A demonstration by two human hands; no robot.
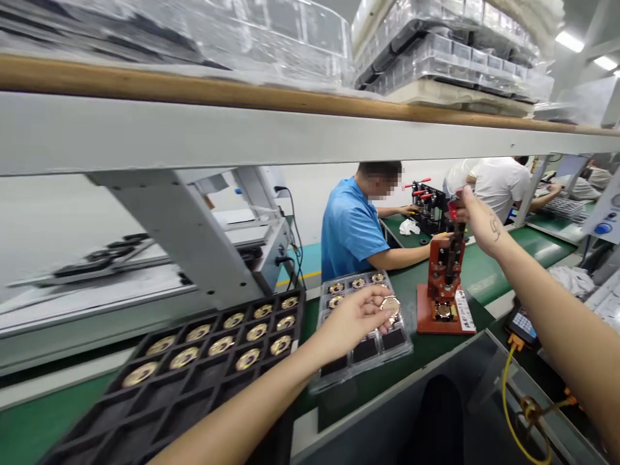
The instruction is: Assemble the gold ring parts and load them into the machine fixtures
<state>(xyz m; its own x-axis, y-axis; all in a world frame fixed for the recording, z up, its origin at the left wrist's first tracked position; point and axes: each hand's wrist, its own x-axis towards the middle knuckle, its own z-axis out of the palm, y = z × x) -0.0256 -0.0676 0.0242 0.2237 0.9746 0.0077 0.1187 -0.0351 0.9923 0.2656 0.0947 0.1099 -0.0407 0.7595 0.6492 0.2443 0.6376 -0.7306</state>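
My left hand (356, 320) pinches a round gold watch case (390, 306) between thumb and fingers, above a clear plastic tray (364, 349). Several gold pieces sit in that tray's far compartments. My right hand (477, 219) is wrapped round the red handle (453, 210) of a small red toggle press (440, 258). On the press base, under the plunger, lies another round piece (443, 311). A white label with handwriting runs along the base's right edge. My right fingers partly hide the handle.
At the left lies a black compartment tray (194, 387) with gold rings in its far rows. A shelf (242, 119) stacked with clear trays crosses above. A co-worker in blue (351, 223) sits opposite beside a black fixture (429, 210). A yellow cable (506, 387) hangs at lower right.
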